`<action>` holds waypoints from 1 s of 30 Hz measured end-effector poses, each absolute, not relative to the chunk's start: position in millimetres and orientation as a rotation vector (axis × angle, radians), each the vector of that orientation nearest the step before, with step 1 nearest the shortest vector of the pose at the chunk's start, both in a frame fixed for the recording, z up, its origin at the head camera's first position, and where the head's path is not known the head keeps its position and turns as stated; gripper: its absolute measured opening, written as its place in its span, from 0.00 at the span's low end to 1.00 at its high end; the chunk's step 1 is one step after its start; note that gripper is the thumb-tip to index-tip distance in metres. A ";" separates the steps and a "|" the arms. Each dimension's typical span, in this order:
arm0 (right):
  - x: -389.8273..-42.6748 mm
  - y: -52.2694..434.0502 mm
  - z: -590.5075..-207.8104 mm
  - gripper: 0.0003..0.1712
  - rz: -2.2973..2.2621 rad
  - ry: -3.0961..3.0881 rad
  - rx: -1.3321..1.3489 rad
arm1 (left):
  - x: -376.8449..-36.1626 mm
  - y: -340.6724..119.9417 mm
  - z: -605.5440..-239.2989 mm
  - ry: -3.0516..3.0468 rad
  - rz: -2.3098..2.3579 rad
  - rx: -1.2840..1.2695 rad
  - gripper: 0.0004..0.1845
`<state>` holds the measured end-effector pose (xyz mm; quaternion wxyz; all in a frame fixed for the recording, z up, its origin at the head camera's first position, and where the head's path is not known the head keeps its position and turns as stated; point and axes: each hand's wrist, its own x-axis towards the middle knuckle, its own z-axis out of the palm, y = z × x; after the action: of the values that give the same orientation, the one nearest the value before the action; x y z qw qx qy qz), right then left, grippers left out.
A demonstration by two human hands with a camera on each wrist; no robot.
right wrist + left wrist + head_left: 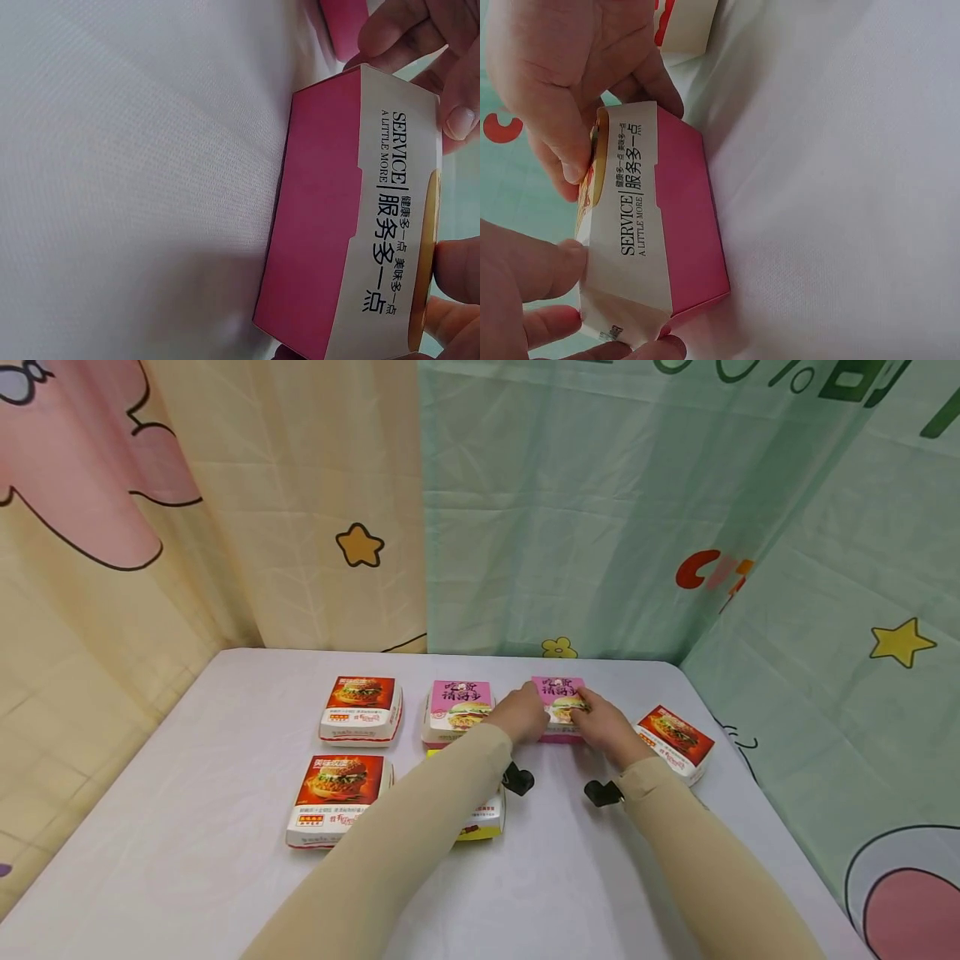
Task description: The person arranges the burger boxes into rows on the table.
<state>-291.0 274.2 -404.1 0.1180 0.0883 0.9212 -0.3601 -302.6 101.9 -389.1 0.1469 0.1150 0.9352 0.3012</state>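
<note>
A pink and white burger box (pixel 558 693) sits near the back of the table, held between both hands. My left hand (pixel 521 714) grips its left end, the thumb at the top edge and the fingers along the side. At the opposite end, my right hand (pixel 606 727) grips the box with its thumb on the lid. The front wall with "SERVICE A LITTLE MORE" lettering (pixel 630 202) shows in both wrist views, above a bright pink base (pixel 315 202).
Left of the hands stands a second pink burger box (pixel 460 693). Two red and white burger boxes (pixel 360 714) are farther left, one before the other. A yellow-trimmed box (pixel 487 814) is partly hidden under my left forearm. Another red box (pixel 678 735) lies angled at right.
</note>
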 end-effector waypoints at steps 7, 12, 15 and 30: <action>-289.4 278.1 -406.2 0.40 -1.039 2.703 0.233 | -302.5 102.8 -394.1 2.691 0.860 0.323 0.34; -287.7 279.6 -408.0 0.39 -1.031 2.714 0.197 | -297.9 100.8 -390.0 2.668 0.869 0.331 0.35; -286.9 279.4 -408.3 0.39 -1.029 2.713 0.196 | -295.7 100.4 -389.0 2.664 0.879 0.323 0.34; -285.8 278.4 -410.6 0.39 -1.020 2.728 0.195 | -288.1 97.5 -387.2 2.639 0.928 0.299 0.33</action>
<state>-285.8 278.4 -410.6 0.1110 0.0662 0.9288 -0.3472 -288.1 97.5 -387.2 0.1633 0.1048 0.9254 0.3255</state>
